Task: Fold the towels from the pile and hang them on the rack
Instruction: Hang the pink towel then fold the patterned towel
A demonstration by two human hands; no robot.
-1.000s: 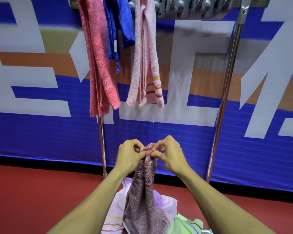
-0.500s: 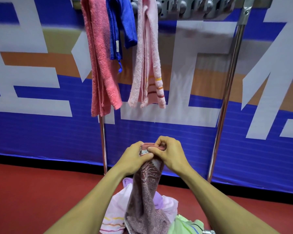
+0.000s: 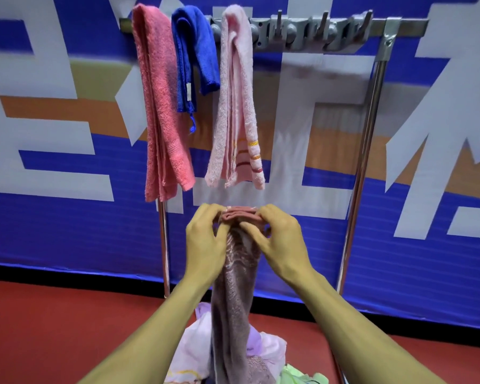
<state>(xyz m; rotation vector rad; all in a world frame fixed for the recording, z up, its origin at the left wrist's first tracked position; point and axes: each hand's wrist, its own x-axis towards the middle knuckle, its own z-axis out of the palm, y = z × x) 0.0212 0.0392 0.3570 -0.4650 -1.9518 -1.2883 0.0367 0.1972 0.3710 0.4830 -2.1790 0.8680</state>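
A mauve-brown towel [image 3: 234, 309] hangs long and narrow from both my hands, held up in front of the rack. My left hand [image 3: 205, 242] pinches its folded top edge on the left, and my right hand [image 3: 277, 239] pinches the same edge on the right. The towel's lower end reaches down into the pile [image 3: 194, 353] of pale lilac and green towels at the bottom of the view. Above, the metal rack bar [image 3: 405, 24] carries a coral towel [image 3: 161, 106], a blue cloth [image 3: 194, 51] and a pale pink striped towel [image 3: 237, 112].
Grey hooks [image 3: 311, 34] line the bar to the right of the hung towels. Two chrome uprights [image 3: 363, 167] stand on the red floor [image 3: 53, 328]. A blue, white and orange banner wall [image 3: 441, 259] runs close behind the rack.
Both hands have risen with the towel toward the rack and moved slightly apart along its top edge. More of the rack bar shows now.
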